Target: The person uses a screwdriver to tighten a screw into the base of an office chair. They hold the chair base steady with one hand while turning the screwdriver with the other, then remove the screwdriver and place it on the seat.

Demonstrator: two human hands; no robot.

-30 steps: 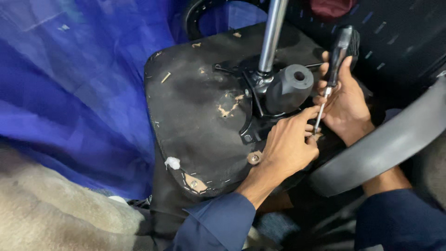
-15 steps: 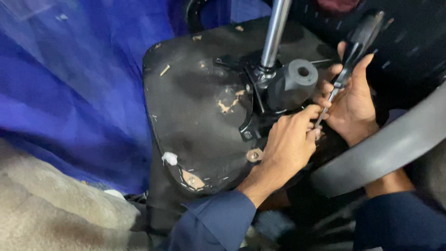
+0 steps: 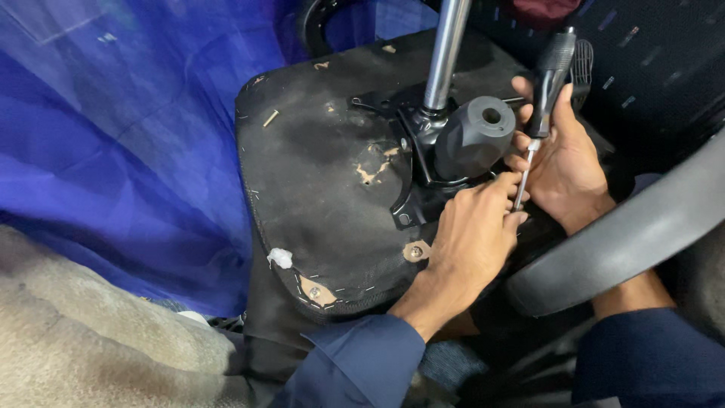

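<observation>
An upturned office chair seat (image 3: 325, 189) shows its worn black underside, with a metal bracket and a chrome column (image 3: 447, 53) rising from it. Beside the column sits a grey round knob (image 3: 474, 136). My right hand (image 3: 563, 162) grips a black-handled screwdriver (image 3: 545, 87), held nearly upright with its thin shaft pointing down at the bracket's right edge. My left hand (image 3: 472, 238) rests on the seat next to the bracket, its fingertips pinched around the screwdriver's tip. What the tip touches is hidden by my fingers.
A curved grey armrest (image 3: 627, 238) crosses in front of my right forearm. Blue netting (image 3: 113, 136) hangs at the left, above a beige fabric surface (image 3: 91, 340). A dark patterned chair back (image 3: 649, 60) lies at the upper right. Screws and torn patches dot the seat's lower edge.
The screwdriver handle has turned and tilted slightly in my right hand. My left hand stays at the tip. The view has shifted a little.
</observation>
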